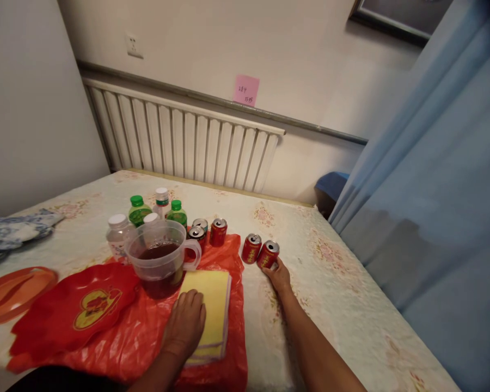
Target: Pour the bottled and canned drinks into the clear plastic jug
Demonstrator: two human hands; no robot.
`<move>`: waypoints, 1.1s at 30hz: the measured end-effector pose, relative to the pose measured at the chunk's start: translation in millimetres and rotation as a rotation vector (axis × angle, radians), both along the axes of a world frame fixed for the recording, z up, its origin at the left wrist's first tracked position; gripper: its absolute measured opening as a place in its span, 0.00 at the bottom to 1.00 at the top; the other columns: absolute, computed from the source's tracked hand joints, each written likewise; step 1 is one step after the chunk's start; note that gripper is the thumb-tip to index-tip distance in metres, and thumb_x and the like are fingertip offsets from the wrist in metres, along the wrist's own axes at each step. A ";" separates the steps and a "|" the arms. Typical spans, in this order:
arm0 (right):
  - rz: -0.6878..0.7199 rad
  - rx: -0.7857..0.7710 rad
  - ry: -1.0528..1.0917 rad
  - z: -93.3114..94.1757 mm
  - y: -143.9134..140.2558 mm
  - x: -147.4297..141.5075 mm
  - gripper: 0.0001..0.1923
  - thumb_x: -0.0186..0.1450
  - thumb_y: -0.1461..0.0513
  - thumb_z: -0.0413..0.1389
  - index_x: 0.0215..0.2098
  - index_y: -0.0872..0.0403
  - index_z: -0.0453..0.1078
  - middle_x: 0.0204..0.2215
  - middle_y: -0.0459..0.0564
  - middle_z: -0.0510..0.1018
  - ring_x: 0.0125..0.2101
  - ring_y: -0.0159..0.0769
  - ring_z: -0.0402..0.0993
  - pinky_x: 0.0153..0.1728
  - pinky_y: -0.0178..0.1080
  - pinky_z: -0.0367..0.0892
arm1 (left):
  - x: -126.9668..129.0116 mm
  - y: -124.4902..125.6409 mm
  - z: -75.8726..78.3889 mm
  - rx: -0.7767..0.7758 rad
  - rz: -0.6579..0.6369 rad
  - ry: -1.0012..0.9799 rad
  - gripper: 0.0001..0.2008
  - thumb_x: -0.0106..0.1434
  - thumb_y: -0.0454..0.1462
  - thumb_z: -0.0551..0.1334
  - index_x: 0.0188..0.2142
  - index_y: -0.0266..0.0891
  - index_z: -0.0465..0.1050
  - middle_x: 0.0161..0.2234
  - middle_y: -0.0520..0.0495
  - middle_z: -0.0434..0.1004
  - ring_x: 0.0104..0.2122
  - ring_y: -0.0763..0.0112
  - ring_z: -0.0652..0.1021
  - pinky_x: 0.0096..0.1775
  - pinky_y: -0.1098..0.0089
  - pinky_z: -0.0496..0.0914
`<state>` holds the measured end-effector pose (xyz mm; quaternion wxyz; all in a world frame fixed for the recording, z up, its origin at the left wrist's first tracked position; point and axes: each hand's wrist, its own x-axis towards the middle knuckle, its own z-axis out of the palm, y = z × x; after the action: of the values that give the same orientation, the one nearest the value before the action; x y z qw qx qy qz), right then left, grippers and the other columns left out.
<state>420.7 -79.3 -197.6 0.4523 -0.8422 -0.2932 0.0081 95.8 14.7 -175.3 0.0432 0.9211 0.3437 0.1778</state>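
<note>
My right hand (278, 275) is wrapped around the lower part of an opened red drink can (269, 253). Right beside it, on its left, stands another opened red can (251, 248), upright on the flowered tablecloth. My left hand (188, 319) lies palm down on a yellow stack of paper or cloth (213, 305), its fingers flat and slightly bent. Left of that stack is a clear plastic jug (157, 253) with a handle, part full of dark reddish liquid. Behind the jug's handle are a dark-topped can (197, 235) and a red can (218, 232).
A red plastic sheet (142, 332) lies under the jug and stack. Several bottles with green or white caps (136, 209) stand behind the jug. At left are a red scalloped tray (57, 310), an orange dish (16, 294) and patterned cloth (16, 231). A blue curtain (428, 185) hangs right.
</note>
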 end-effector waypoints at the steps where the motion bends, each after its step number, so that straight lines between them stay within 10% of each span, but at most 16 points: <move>1: -0.009 0.017 -0.002 -0.8 -0.4 -0.7 0.30 0.49 0.55 0.61 0.50 0.54 0.71 0.36 0.50 0.82 0.27 0.39 0.75 0.32 0.38 0.68 | -0.2 0.1 -0.6 -0.002 0.000 -0.004 0.09 0.68 0.32 0.52 0.39 0.38 0.71 0.39 0.44 0.71 0.43 0.59 0.70 0.49 0.60 0.62; 13: -0.042 0.122 -0.154 -19.6 -11.2 -50.4 0.12 0.62 0.59 0.48 0.36 0.54 0.72 0.24 0.47 0.78 0.25 0.37 0.73 0.29 0.36 0.67 | -0.1 2.5 -5.9 -0.008 -0.001 -0.024 0.09 0.67 0.32 0.51 0.37 0.38 0.70 0.38 0.44 0.71 0.42 0.58 0.69 0.48 0.59 0.62; 20: 0.310 0.077 -0.358 -19.6 6.8 -76.2 0.22 0.62 0.68 0.47 0.50 0.53 0.73 0.48 0.53 0.79 0.49 0.39 0.73 0.53 0.42 0.67 | -0.5 2.1 -5.4 -0.009 -0.006 -0.044 0.09 0.67 0.31 0.51 0.37 0.39 0.70 0.38 0.44 0.71 0.41 0.58 0.69 0.47 0.59 0.62; 33: 0.416 -0.010 -0.423 0.3 35.9 -95.9 0.21 0.67 0.63 0.51 0.58 0.44 0.68 0.55 0.45 0.76 0.50 0.38 0.75 0.51 0.38 0.69 | -1.4 -1.4 1.3 -0.020 0.008 -0.031 0.09 0.67 0.31 0.52 0.38 0.39 0.70 0.39 0.44 0.72 0.42 0.59 0.69 0.48 0.60 0.62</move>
<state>324.8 -43.3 -197.3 0.3655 -0.7493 -0.5472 -0.0734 94.4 13.3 -174.0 0.0569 0.9163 0.3485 0.1890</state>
